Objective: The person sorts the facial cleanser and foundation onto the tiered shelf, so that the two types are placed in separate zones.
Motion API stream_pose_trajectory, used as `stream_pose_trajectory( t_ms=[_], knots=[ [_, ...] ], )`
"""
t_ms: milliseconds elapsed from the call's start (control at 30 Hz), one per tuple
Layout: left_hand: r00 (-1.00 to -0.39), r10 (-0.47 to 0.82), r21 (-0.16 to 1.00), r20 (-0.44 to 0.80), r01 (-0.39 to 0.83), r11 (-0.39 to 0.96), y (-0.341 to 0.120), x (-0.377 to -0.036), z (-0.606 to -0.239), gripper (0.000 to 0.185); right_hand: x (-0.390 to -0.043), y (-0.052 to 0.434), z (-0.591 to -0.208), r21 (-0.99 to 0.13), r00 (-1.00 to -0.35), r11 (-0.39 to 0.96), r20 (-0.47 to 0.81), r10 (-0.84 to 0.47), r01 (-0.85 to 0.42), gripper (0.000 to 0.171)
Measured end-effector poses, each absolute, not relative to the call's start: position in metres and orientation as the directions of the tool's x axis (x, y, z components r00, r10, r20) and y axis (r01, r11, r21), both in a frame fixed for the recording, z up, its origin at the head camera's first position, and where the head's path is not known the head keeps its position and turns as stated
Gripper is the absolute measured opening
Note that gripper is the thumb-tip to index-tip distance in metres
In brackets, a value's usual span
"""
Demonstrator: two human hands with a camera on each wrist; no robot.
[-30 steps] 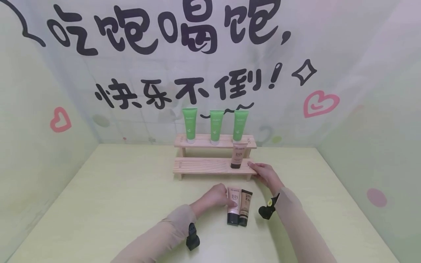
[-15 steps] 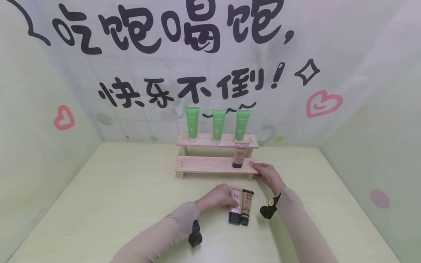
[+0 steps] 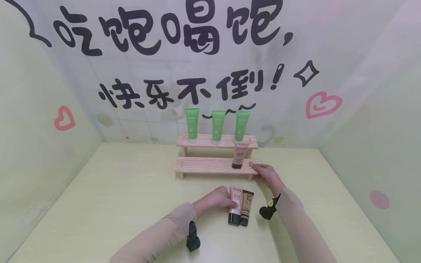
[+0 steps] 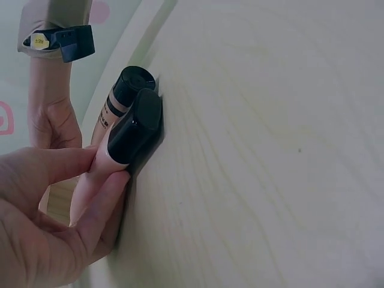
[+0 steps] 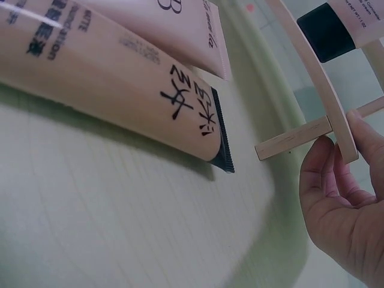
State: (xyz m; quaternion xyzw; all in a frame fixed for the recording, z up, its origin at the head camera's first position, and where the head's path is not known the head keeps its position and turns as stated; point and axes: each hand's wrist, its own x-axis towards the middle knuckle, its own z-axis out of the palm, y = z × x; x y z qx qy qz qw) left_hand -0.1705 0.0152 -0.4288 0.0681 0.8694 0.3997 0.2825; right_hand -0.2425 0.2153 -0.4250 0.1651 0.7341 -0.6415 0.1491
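Bright, even, diffuse light throughout; only soft, faint shadows under the two-tier pale wooden rack (image 3: 213, 165) and the sleeves. Strong wide-angle bending at the head view's edges. Wrist views sharp up close, hazy farther off; no glare.

Pink BB tube (image 3: 235, 205) (black cap) lies flat beside tan tube (image 3: 246, 207).
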Motion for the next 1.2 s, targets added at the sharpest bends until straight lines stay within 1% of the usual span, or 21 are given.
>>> stream_pose_trajectory(
  t_ms=[167,300,467,633,933,1200],
  knots=[
    [-0.828,0.360,0.776,-0.431,-0.136,0.616,0.013,-0.168,-0.428,0.013,-0.241,0.215,-0.425,-0.885,-0.894,0.131,-0.444,0.056,0.447,0.065],
    [-0.835,0.374,0.808,-0.403,-0.133,0.575,0.010,-0.167,-0.428,0.015,-0.241,0.215,-0.426,-0.881,-0.891,0.137,-0.450,0.059,0.454,0.067],
    [-0.856,0.384,0.836,-0.347,-0.098,0.540,0.007,-0.169,-0.427,0.018,-0.241,0.215,-0.428,-0.878,-0.889,0.139,-0.454,0.059,0.458,0.068],
    [-0.861,0.389,0.853,-0.327,-0.093,0.513,0.005,-0.169,-0.424,0.021,-0.242,0.215,-0.428,-0.881,-0.890,0.124,-0.452,0.056,0.456,0.066],
    [-0.881,0.395,0.885,-0.261,-0.055,0.462,-0.006,-0.178,-0.414,0.033,-0.243,0.216,-0.430,-0.885,-0.893,0.121,-0.446,0.057,0.449,0.065],
    [-0.903,0.384,0.884,-0.191,0.012,0.468,-0.018,-0.191,-0.406,0.036,-0.244,0.217,-0.428,-0.874,-0.882,0.118,-0.470,0.045,0.472,0.069]
  ],
)
